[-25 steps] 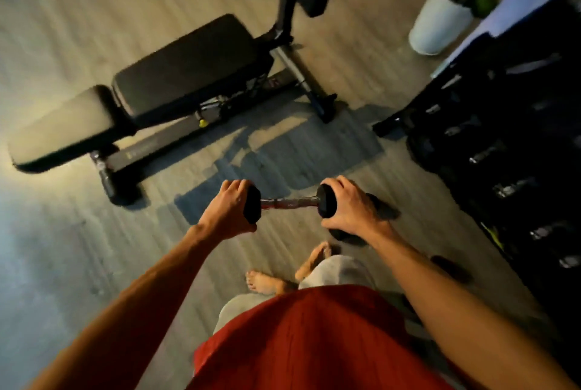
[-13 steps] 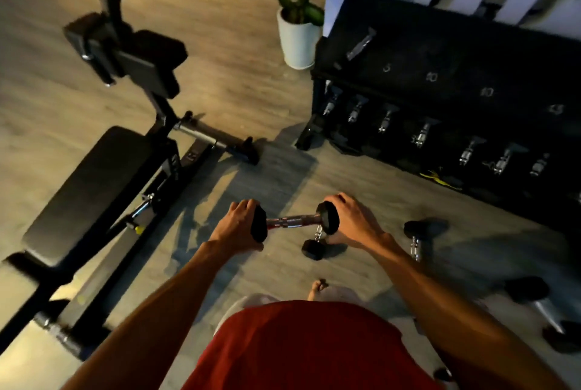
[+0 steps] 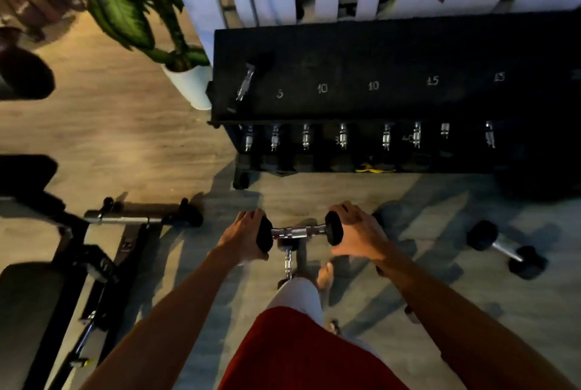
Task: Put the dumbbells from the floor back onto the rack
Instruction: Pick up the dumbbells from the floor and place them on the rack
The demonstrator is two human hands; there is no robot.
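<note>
While the carried item, a small dumbbell (image 3: 298,232) with black rubber heads and a knurled chrome handle, hangs level above the floor just short of the rack, the count stands as follows.

Hands: the left hand (image 3: 243,237) grips the left head with its fingers curled over it. The right hand (image 3: 358,234) grips the right head likewise, and the handle is bare between them.

Rack: a low black metal rack (image 3: 393,53) with pale numerals 5, 10, 10, 15, 15 along its top tier. That tier shows one chrome-handled dumbbell (image 3: 248,78) at its left end; the rest is too dark to read. On the lower tier a row of chrome handles (image 3: 342,136) runs nearly the whole width.

Floor: a second small dumbbell (image 3: 288,260) lies directly under the carried one, beside a bare foot. A larger black-headed dumbbell (image 3: 506,248) lies well to the right.

Progress, as judged: one piece is in transit and not yet set down. At least two remain to be collected, so the job looks less than half done.

Also present: a black padded bench (image 3: 37,295) and a potted plant in a white pot (image 3: 191,84).
</note>
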